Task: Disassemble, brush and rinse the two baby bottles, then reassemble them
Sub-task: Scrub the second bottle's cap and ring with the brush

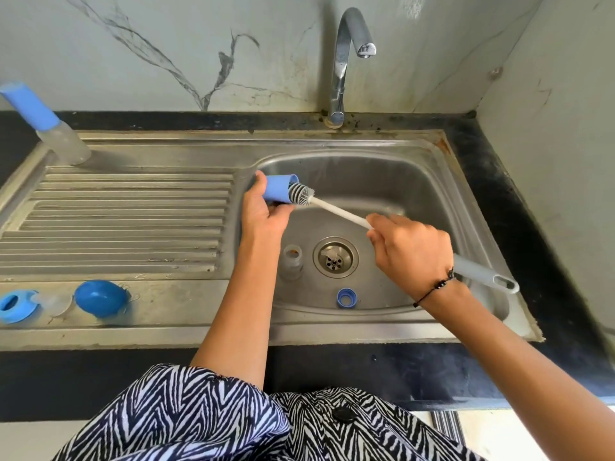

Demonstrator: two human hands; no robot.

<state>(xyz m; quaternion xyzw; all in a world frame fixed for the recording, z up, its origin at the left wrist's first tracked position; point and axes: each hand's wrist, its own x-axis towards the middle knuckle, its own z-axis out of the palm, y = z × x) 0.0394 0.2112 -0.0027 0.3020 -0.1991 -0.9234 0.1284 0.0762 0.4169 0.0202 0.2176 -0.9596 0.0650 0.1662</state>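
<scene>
Over the sink basin (416, 181), near its left rim, the left hand (263, 211) grips a blue bottle cap (278, 191) with its mouth facing right. The right hand (409, 254) grips the bottle brush (336, 211) by its white stem, bristles at the cap's mouth. A clear bottle body (292, 261) and blue ring (346, 297) lie by the drain (335, 257). A capped bottle (50, 128) stands at the drainboard's far left corner; a blue collar (15, 306), clear nipple (56, 302) and blue dome cap (100, 298) sit on its front edge.
</scene>
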